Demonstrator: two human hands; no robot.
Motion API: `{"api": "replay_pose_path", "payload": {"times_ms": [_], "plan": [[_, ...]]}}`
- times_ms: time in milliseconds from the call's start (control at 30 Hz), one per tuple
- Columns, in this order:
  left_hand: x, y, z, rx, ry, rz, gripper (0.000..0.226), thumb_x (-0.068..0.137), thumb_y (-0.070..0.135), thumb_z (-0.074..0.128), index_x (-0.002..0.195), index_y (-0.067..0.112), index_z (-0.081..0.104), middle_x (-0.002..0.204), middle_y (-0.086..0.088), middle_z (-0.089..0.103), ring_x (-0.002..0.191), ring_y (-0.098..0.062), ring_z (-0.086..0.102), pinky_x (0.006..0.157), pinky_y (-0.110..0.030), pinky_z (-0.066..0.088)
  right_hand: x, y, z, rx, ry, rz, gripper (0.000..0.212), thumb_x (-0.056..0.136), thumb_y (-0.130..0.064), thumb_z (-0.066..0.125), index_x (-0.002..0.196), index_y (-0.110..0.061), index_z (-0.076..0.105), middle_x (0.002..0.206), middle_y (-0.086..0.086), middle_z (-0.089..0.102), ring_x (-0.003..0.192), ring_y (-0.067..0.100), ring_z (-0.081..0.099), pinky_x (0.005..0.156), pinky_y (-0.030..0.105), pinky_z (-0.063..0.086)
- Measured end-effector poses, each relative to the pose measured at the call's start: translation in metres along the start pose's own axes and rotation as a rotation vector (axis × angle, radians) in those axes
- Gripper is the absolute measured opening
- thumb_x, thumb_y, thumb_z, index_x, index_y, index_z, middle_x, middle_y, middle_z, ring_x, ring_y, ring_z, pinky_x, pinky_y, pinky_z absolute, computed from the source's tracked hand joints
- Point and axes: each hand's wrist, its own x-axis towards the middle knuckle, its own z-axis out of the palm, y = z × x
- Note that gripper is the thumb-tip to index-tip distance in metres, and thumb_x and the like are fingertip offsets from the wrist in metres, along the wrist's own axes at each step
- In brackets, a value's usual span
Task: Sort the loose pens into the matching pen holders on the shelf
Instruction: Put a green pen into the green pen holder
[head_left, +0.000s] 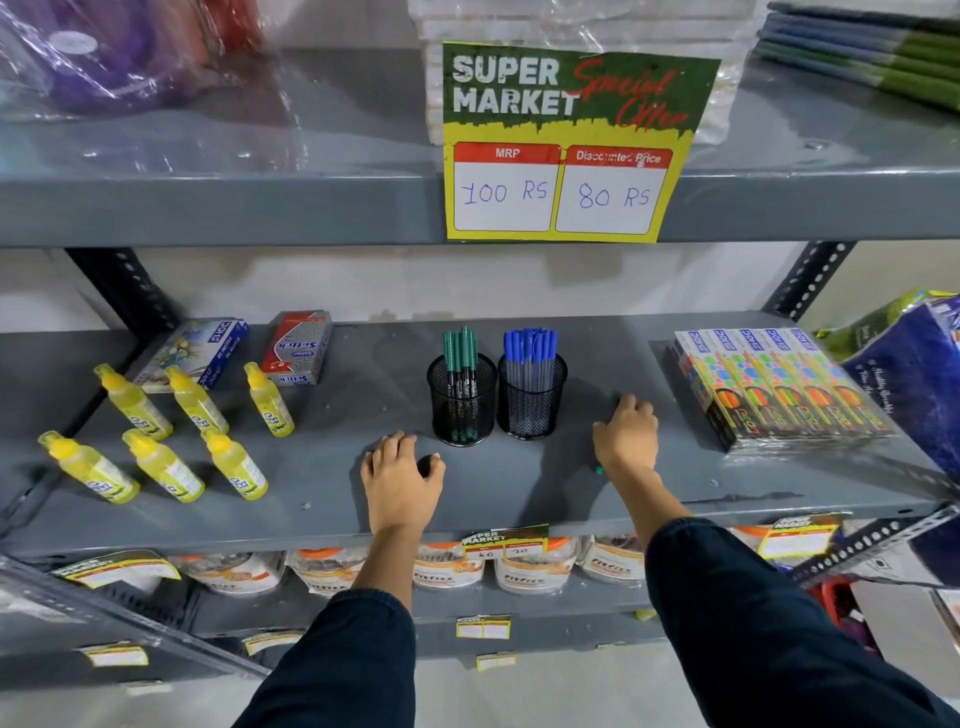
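Two black mesh pen holders stand side by side in the middle of the grey shelf (519, 493). The left holder (462, 410) has several green-capped pens (460, 351) in it; the right holder (531, 405) has several blue-capped pens (530, 345). My left hand (401, 480) rests palm down on the shelf just front-left of the green holder, fingers curled; whatever is under it is hidden. My right hand (626, 436) lies palm down to the right of the blue holder, closed over a green pen whose tip (600, 470) peeks out by the wrist.
Several yellow glue bottles (166, 431) stand at the left, with two boxes (244, 351) behind them. Packs of colour pencils (774, 387) lie at the right. A price sign (566, 145) hangs from the shelf above. Bagged goods (530, 566) fill the shelf below.
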Motion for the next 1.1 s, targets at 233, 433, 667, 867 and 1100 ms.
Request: {"api": "replay_pose_path", "payload": {"times_ms": [233,433,667,867,1100], "plan": [[0.000,0.001,-0.001,0.002,-0.005,-0.005,0.039,0.083,0.027,0.058,0.115,0.005,0.057,0.125,-0.016,0.058,0.117,-0.034,0.048,0.105,-0.050,0.032,0.018,-0.018,-0.015,0.139,-0.067,0.091,0.062,0.086,-0.005,0.052,0.142,-0.007,0.026,0.129,0.025,0.054,0.111,0.041,0.058,0.079,0.040,0.051],[-0.001,0.001,-0.002,0.006,-0.019,-0.013,0.041,0.083,0.029,0.057,0.117,0.006,0.055,0.128,-0.015,0.056,0.120,-0.033,0.046,0.107,-0.049,0.030,0.019,-0.075,-0.062,0.455,0.049,-0.136,0.067,0.082,-0.012,0.054,0.144,-0.014,0.028,0.120,0.022,0.060,0.104,0.039,0.060,0.083,0.041,0.053],[-0.001,0.002,-0.005,0.009,-0.042,-0.016,0.043,0.083,0.031,0.056,0.119,0.006,0.053,0.125,-0.015,0.056,0.118,-0.033,0.045,0.108,-0.047,0.027,-0.028,-0.133,-0.056,0.670,-0.013,-0.477,0.067,0.085,0.002,0.059,0.141,-0.019,0.029,0.102,0.004,0.052,0.072,0.025,0.063,0.074,0.039,0.056],[-0.001,0.002,-0.005,0.006,-0.043,-0.012,0.042,0.084,0.030,0.056,0.118,0.006,0.054,0.124,-0.016,0.056,0.117,-0.034,0.046,0.107,-0.048,0.029,-0.038,-0.139,-0.019,0.412,-0.083,-0.585,0.061,0.091,0.000,0.052,0.142,-0.021,0.025,0.127,0.015,0.050,0.095,0.032,0.059,0.078,0.044,0.052],[-0.001,0.002,-0.005,0.009,-0.046,-0.008,0.041,0.085,0.030,0.054,0.118,0.005,0.053,0.127,-0.016,0.055,0.119,-0.034,0.045,0.107,-0.048,0.028,-0.034,-0.139,0.004,0.264,-0.171,-0.608,0.062,0.090,-0.004,0.057,0.143,-0.017,0.028,0.134,0.016,0.047,0.110,0.033,0.058,0.090,0.043,0.052]]}}
